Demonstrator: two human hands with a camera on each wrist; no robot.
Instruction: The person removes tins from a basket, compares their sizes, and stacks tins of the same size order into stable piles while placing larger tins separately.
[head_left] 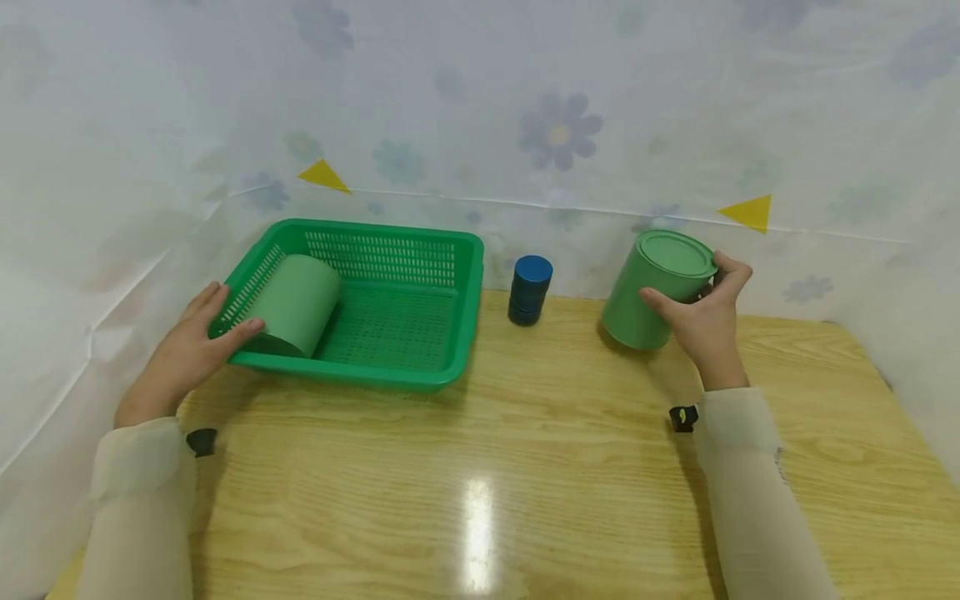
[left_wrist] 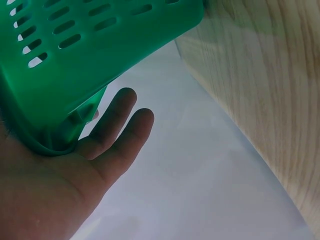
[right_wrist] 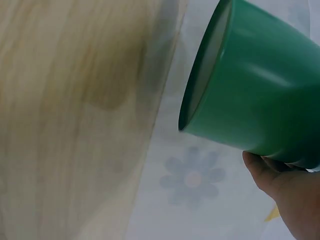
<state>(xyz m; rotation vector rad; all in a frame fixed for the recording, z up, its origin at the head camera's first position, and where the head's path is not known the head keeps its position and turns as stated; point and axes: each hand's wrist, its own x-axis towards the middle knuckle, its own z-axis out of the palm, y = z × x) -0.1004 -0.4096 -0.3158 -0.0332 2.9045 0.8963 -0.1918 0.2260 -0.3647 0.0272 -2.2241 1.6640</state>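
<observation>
A green plastic basket [head_left: 405, 375] stands at the left of the table, its side walls slotted. My left hand [head_left: 176, 354] holds its near-left corner, thumb over the rim and fingers along the outside; in the left wrist view two fingers extend past the corner. Inside the basket, a light green can [head_left: 296, 300] lies on its side against the left wall. On the right, my right hand [head_left: 705, 321] grips a second green can [head_left: 645, 287] near its top, thumb on the near side. This can is tilted and raised off the table, as the right wrist view [right_wrist: 255, 85] shows.
A small dark blue cylinder with a bright blue top [head_left: 532, 287] stands upright between the basket and the raised can. Behind the wooden table [head_left: 375, 483] hangs a white flowered sheet [head_left: 465, 108] with two yellow triangles on it.
</observation>
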